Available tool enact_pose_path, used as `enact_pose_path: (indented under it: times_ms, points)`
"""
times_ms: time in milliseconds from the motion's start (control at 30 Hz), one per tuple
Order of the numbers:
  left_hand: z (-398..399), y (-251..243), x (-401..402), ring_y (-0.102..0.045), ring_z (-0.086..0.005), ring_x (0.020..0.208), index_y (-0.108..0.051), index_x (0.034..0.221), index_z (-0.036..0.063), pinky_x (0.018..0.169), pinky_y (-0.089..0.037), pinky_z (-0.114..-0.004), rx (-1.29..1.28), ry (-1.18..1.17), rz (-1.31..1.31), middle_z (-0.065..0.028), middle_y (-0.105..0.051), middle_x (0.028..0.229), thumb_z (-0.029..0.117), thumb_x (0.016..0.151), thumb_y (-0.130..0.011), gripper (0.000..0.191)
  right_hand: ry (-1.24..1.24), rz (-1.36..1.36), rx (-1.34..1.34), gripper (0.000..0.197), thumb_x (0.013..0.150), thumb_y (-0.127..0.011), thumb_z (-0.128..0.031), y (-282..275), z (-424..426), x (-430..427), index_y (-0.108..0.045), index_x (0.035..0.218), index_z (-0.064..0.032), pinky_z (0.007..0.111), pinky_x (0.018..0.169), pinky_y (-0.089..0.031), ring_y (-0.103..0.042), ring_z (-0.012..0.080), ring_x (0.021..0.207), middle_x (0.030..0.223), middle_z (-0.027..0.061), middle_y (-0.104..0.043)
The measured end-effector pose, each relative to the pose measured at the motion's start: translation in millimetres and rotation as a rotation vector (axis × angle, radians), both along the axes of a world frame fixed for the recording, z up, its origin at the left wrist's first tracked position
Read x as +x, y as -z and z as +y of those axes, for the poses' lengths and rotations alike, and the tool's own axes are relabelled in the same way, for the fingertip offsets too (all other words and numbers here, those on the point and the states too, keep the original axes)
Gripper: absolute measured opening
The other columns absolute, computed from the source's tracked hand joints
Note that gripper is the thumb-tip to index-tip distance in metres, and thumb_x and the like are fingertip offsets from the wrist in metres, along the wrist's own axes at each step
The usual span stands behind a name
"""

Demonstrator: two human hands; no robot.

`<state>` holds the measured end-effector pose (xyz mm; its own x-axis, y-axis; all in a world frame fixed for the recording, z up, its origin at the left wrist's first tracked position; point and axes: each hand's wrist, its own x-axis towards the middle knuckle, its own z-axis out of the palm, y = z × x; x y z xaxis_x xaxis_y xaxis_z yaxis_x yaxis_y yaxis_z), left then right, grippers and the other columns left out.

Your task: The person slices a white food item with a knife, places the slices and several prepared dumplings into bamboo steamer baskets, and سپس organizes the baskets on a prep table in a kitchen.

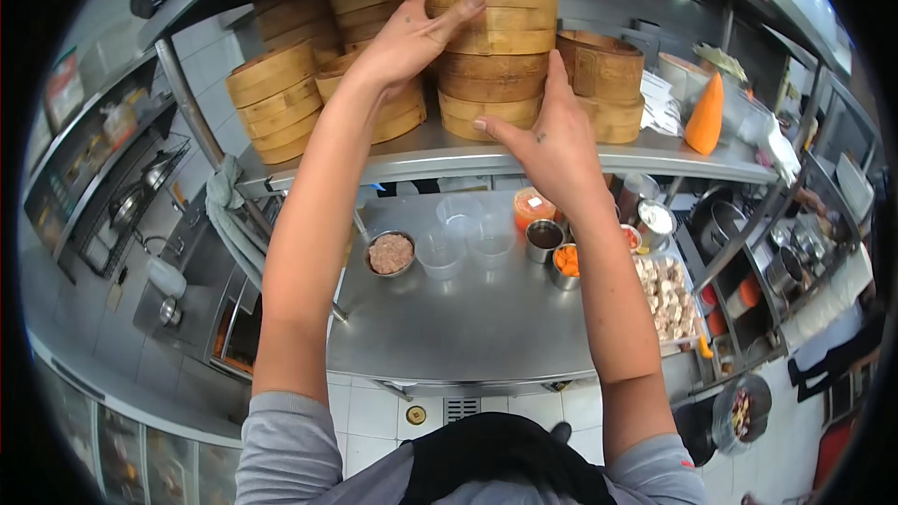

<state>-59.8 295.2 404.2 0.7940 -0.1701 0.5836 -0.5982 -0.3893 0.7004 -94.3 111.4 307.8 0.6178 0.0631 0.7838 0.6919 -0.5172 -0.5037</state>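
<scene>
Both arms reach up to a tall stack of round bamboo steamer baskets [494, 35] on the steel shelf [421, 163]. My left hand [414, 38] grips the upper baskets from the left, its thumb lying across the front wall. Lower on the right side, my right hand [554, 133] holds the stack, fingers up along its edge and thumb in front of the bottom basket. The middle basket is darker than those above and below it. Another bamboo steamer stack [277, 105] stands to the left, and an uncovered dark bamboo steamer [603, 70] sits on a lighter one at right.
Below is a steel worktable [456, 330] bearing a bowl of minced meat [391, 254], several clear plastic cups [440, 256], a metal cup of dark liquid [544, 238] and a tray of pale chunks [666, 294]. On the shelf's right stands a peeled carrot [705, 119]. A cloth [228, 203] hangs at the left post.
</scene>
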Motion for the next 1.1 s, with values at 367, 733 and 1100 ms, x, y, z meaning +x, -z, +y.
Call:
enact_pose_path:
  times_ms: [367,733,1100]
  points:
    - [-1,58,15,-0.047,-0.0286,0.129,-0.021,0.145,-0.0097,0.109,-0.038,-0.035,-0.278,0.173,0.002,-0.0255,-0.047,0.139,0.054,0.079,-0.078,0.108,0.145,-0.052,-0.025,0.120,0.061,-0.091,-0.028,5,20,17,-0.018,0.145,0.0171,0.043,0.108,-0.039,-0.045,0.0427,0.127,0.138,0.0331,-0.043]
    - [38,48,-107,-0.048,-0.0273,0.129,-0.020,0.151,-0.0056,0.099,-0.044,-0.039,-0.224,0.035,-0.127,-0.0193,-0.044,0.143,0.053,0.093,-0.060,0.092,0.205,-0.326,-0.062,0.113,0.057,-0.092,-0.021,-15,8,-95,-0.026,0.142,0.0133,0.044,0.101,-0.044,-0.049,0.0440,0.119,0.131,0.0297,-0.049]
    - [75,242,-196,-0.051,-0.0219,0.123,-0.032,0.141,-0.0013,0.104,-0.043,-0.037,-0.027,0.306,0.421,-0.0143,-0.048,0.137,0.002,0.081,-0.077,0.075,-0.015,0.200,-0.027,0.120,0.058,-0.091,-0.017,174,13,-187,-0.017,0.150,0.0028,0.045,0.107,-0.040,-0.038,0.0441,0.131,0.145,0.0261,-0.035]
